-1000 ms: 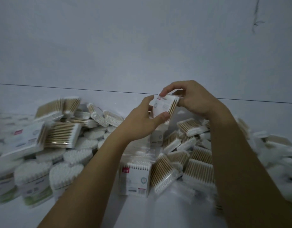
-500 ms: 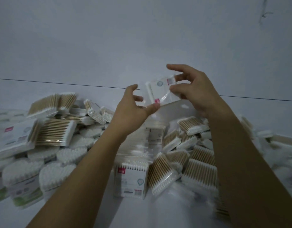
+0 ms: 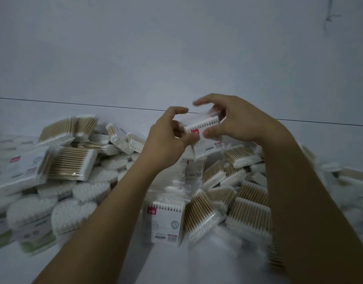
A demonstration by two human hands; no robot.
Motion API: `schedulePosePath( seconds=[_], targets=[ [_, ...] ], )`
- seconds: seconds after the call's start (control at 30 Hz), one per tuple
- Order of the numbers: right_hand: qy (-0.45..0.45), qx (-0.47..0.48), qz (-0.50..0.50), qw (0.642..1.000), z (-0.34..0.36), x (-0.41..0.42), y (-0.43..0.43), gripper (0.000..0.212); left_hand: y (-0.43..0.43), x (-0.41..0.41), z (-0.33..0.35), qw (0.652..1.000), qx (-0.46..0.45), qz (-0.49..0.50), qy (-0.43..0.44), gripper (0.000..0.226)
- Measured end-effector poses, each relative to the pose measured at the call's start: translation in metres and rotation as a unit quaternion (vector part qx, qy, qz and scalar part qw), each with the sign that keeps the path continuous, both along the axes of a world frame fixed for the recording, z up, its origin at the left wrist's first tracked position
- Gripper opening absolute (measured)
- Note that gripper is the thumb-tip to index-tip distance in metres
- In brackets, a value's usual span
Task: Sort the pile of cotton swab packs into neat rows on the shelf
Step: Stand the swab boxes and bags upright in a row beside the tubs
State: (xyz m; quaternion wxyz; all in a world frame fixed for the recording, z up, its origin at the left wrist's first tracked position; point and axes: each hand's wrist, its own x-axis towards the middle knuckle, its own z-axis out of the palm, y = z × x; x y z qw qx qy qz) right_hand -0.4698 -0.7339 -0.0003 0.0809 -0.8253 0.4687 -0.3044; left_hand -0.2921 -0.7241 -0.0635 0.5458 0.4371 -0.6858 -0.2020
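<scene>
left hand [image 3: 166, 140], right hand [image 3: 234, 121] pinching blurred swab pack [image 3: 203, 126], pile [image 3: 71, 166] edges smeared

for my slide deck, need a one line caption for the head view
Left hand and right hand hold one swab pack above the unsorted pile.

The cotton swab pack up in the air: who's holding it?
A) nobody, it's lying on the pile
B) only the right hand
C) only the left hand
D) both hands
D: the left hand and the right hand each pinch an end of the held pack, raised above the pile.
</scene>
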Motion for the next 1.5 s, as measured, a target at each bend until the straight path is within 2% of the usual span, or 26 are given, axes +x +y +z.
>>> schedulePosePath(
  seconds=[0.07, 0.17, 0.27, 0.37, 0.47, 0.63, 0.77, 0.9, 1.03, 1.2, 1.5],
  targets=[
    [0.057, -0.011, -0.031, 0.998, 0.001, 0.001, -0.001, 0.042, -0.001, 0.000, 0.000, 1.000, -0.009, 0.023, -0.020, 0.055],
    [0.084, -0.011, -0.094, 0.992, -0.009, 0.002, -0.011, 0.032, -0.004, 0.004, -0.001, 0.986, -0.030, 0.085, -0.141, 0.042],
    [0.085, 0.009, -0.122, 0.989, -0.022, 0.004, -0.020, 0.028, -0.005, 0.008, -0.003, 0.961, -0.029, 0.112, -0.252, 0.026],
    [0.125, 0.035, -0.131, 0.983, -0.031, 0.008, -0.027, 0.028, -0.006, 0.011, -0.003, 0.930, 0.007, 0.128, -0.345, 0.026],
    [0.136, 0.065, -0.127, 0.980, -0.040, 0.014, -0.032, 0.030, -0.009, 0.015, -0.005, 0.909, 0.036, 0.138, -0.390, 0.031],
    [0.127, 0.037, -0.124, 0.983, -0.041, 0.025, -0.030, 0.036, -0.014, 0.017, -0.012, 0.902, 0.077, 0.104, -0.412, 0.035],
    [0.135, 0.098, -0.120, 0.979, -0.050, 0.026, -0.028, 0.030, -0.015, 0.018, -0.012, 0.900, 0.077, 0.114, -0.414, 0.031],
    [0.160, 0.049, -0.143, 0.975, -0.057, 0.029, -0.033, 0.031, -0.014, 0.018, -0.012, 0.894, 0.064, 0.112, -0.428, 0.027],
    [0.193, 0.017, -0.144, 0.970, -0.063, 0.033, -0.036, 0.041, -0.012, 0.016, -0.011, 0.892, 0.043, 0.123, -0.433, 0.030],
    [0.239, 0.001, -0.144, 0.960, -0.075, 0.038, -0.040, 0.023, -0.009, 0.013, -0.010, 0.884, 0.020, 0.135, -0.447, 0.030],
    [0.265, -0.006, -0.151, 0.952, -0.081, 0.041, -0.045, 0.023, -0.009, 0.009, -0.010, 0.882, 0.018, 0.121, -0.455, 0.031]
  ],
)
